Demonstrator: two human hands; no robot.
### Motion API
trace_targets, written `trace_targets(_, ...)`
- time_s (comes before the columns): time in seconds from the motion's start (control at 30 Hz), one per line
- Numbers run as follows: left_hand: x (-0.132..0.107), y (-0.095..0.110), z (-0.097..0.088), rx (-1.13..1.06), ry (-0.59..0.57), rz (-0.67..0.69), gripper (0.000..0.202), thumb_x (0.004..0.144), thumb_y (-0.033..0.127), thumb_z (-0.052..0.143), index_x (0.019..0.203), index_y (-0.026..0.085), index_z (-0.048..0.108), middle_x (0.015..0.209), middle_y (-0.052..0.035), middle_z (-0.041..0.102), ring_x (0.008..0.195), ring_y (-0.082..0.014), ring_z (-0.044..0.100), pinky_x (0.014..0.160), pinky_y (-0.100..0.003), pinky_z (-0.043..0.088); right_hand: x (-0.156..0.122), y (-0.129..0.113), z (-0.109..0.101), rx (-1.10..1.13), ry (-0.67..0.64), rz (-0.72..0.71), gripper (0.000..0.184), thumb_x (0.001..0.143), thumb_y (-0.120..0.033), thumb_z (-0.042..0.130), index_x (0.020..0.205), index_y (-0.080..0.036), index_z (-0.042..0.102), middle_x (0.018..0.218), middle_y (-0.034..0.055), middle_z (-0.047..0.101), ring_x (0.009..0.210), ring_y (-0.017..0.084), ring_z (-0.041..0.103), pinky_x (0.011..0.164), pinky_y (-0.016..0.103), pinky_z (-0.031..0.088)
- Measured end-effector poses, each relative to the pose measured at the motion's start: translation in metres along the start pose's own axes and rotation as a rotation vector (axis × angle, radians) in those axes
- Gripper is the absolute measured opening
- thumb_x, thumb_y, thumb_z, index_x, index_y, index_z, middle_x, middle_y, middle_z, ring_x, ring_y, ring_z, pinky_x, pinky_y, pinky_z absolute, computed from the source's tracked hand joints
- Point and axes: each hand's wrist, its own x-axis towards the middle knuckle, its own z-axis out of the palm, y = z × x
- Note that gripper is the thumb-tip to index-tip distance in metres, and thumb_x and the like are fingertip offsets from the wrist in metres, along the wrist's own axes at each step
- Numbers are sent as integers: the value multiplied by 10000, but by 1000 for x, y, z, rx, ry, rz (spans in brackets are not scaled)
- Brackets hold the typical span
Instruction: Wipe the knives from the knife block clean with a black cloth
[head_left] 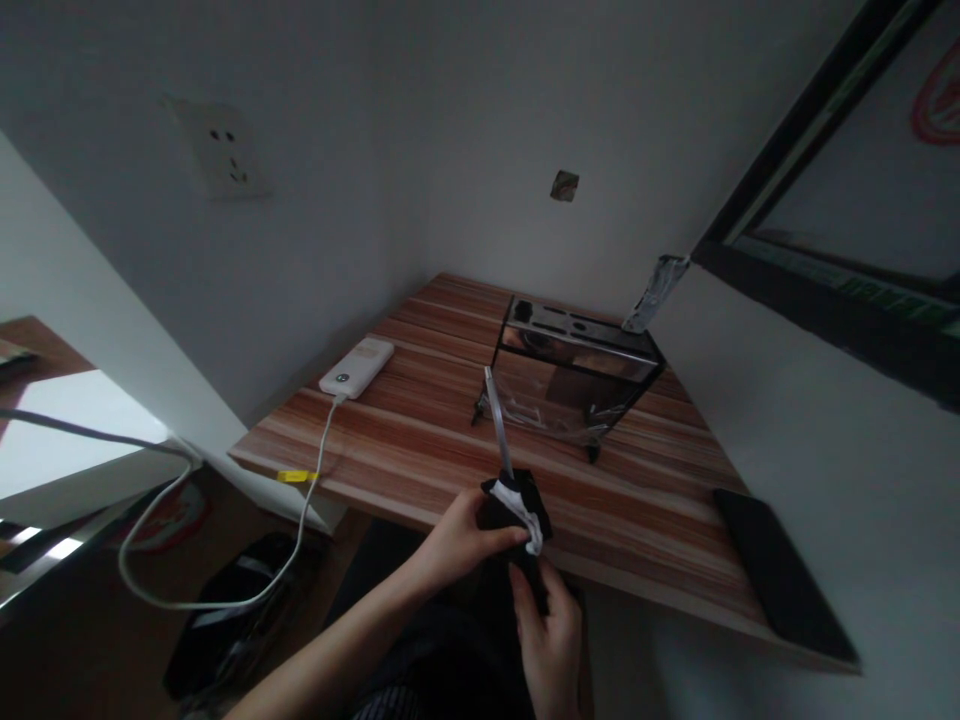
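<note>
right now, the left hand [469, 540] grasps a small black piece [534, 497] at the table's [420, 430] near edge, its thumb pressing a crumpled white strip [517, 508]. a thin silvery rod [498, 420] juts up beyond it. the right hand [551, 625] is curled just below; whether its fingers grip anything, i cannot tell. behind stands a black-framed, clear-sided box [574, 380] on small feet, with a white power bank [358, 367] off to the left.

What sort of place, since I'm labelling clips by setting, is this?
Probably a desk corner in a home or office: a wood-grain table against pale walls, a wall socket, and a white device, perhaps a power bank, with a cable.
</note>
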Motion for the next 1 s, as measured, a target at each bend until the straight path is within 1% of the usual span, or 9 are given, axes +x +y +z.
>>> trace_targets(0.1, -1, 2, 1, 4, 0, 22, 315, 647, 295, 792, 913, 147, 712, 962, -76, 749, 945, -254, 665, 868, -337, 497, 1, -2, 0, -3, -2, -1, 429, 808, -542, 613, 868, -142, 758, 661, 81, 724, 627, 229, 699, 529, 238, 531)
trace_targets(0.2, -1, 1, 0, 2, -1, 14, 358, 631, 285, 802, 945, 146, 703, 983, -79, 745, 962, -256, 661, 881, -342, 493, 1, -3, 0, 4, 2, -10, 400, 817, -518, 612, 869, -147, 754, 769, 99, 756, 710, 246, 724, 602, 248, 559)
trace_targets(0.3, -1, -1, 0, 23, 22, 0, 362, 626, 286, 804, 939, 135, 701, 986, -95, 745, 951, -263, 663, 867, -349, 500, 1, -2, 0, 0, 9, -29, 371, 821, -491, 611, 875, -151, 749, 849, 106, 767, 778, 254, 737, 674, 254, 572)
trace_targets(0.37, -1, -2, 2, 27, 41, 21, 335, 633, 288, 800, 919, 140, 707, 975, -91, 748, 945, -261, 666, 864, -344, 504, 1, -1, 0, -10, 11, -35, 364, 821, -479, 610, 893, -149, 746, 872, 107, 769, 803, 256, 740, 695, 251, 575)
trace_targets(0.47, -2, 1, 6, -37, 75, 33, 313, 622, 275, 805, 890, 146, 709, 923, -75, 756, 909, -250, 677, 835, -330, 518, 1, -1, -1, 0, -7, -46, 353, 827, -453, 608, 924, -141, 742, 899, 111, 768, 823, 252, 742, 709, 242, 577)
trace_targets(0.6, -2, 8, 8, -183, 114, -23, 321, 579, 255, 830, 845, 137, 692, 854, -67, 753, 812, -223, 686, 759, -306, 531, 1, -3, -2, 31, -36, -70, 312, 836, -403, 612, 954, -145, 741, 928, 99, 767, 856, 242, 739, 746, 231, 572)
trace_targets(0.77, 3, 20, -2, -208, 226, -21, 329, 547, 289, 842, 789, 125, 692, 798, -59, 744, 737, -203, 676, 697, -284, 526, -1, -1, 1, 49, -61, -73, 272, 843, -375, 619, 964, -165, 743, 932, 78, 769, 862, 233, 738, 757, 230, 572)
trace_targets(0.83, 7, 24, -8, -199, 280, 0, 331, 542, 307, 843, 778, 126, 697, 771, -50, 742, 730, -199, 674, 693, -278, 524, -3, 1, 2, 51, -71, -77, 265, 845, -371, 621, 962, -169, 746, 938, 78, 768, 872, 235, 736, 764, 235, 573)
trace_targets(1.0, 18, 26, -27, -200, 389, 66, 363, 542, 349, 848, 790, 126, 703, 790, -56, 742, 742, -198, 675, 693, -272, 520, -12, 9, 2, 64, -103, -86, 265, 846, -365, 628, 981, -171, 749, 962, 89, 763, 887, 241, 734, 748, 239, 583)
